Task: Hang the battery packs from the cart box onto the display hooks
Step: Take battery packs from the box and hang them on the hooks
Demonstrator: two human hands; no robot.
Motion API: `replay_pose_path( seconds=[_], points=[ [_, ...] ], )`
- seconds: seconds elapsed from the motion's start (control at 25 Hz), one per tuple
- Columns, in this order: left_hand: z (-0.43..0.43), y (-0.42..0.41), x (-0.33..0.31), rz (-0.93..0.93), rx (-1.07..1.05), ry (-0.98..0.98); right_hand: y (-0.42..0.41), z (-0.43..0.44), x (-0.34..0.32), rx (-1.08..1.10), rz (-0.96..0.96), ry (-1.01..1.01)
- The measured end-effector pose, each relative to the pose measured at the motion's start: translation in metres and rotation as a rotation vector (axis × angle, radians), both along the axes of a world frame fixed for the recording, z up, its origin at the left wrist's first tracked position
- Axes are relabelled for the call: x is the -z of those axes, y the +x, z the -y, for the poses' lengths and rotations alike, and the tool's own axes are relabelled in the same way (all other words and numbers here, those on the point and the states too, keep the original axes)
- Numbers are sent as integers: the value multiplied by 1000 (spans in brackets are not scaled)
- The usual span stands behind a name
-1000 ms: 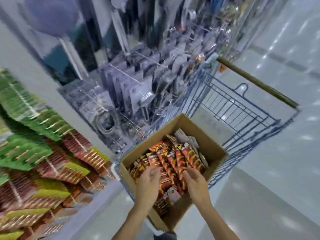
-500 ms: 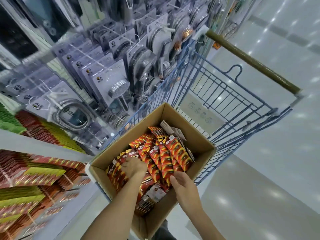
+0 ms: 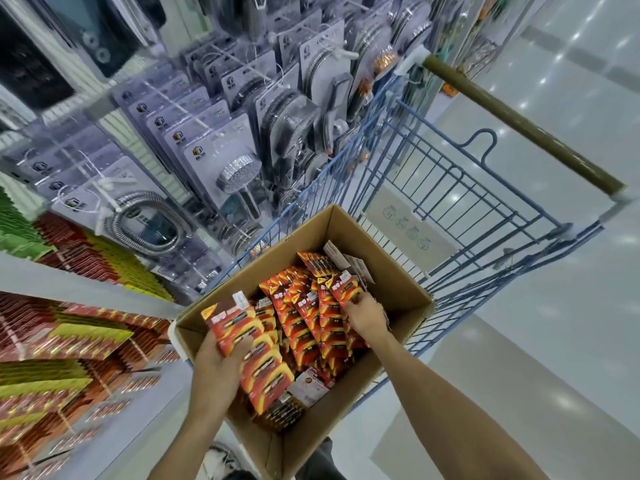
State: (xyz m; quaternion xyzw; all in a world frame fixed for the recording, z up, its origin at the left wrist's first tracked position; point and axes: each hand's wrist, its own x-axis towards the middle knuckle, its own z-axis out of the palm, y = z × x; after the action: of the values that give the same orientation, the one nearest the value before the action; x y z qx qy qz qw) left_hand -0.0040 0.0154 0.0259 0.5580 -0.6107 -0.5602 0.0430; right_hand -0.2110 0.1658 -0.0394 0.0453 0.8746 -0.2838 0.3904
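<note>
- Open from above: cardboard box, no flaps across the top.
- Crowded inside by battery packs from wall to wall.
- Hemmed on the left by hanging shower-head packs.
- Fenced beyond by cart wire sides.

Matt cardboard box, glossy battery packs (printed card), painted wire cart.

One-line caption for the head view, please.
Left hand holds a stack of battery packs over the box in the cart; right hand grips more inside.
</note>
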Motion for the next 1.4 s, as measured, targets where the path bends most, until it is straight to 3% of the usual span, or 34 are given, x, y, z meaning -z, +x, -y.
replay_pose_path(
  seconds=[0.2,0.32,0.56,0.72,0.84,1.0,1.28,1.4],
  points=[
    [1,37,-21,-38,-208,258,-5,8,40,-11,-68,113],
    [-2,45,-27,-70,-263,285,11,8,52,52,-143,84],
    [-5,50,-36,-118,-279,287,32,5,48,-25,-148,233],
    [-1,54,-43,-164,-332,322,36,0,48,87,-198,159],
    [7,57,-55,-235,-319,348,36,-1,37,120,-214,20],
    [20,71,-81,-380,-262,361,49,8,-1,101,-98,-215],
    [65,136,-141,-526,-301,276,144,59,-174,72,154,-833],
    [87,176,-173,-592,-374,242,191,95,-234,33,223,-992]
  ],
)
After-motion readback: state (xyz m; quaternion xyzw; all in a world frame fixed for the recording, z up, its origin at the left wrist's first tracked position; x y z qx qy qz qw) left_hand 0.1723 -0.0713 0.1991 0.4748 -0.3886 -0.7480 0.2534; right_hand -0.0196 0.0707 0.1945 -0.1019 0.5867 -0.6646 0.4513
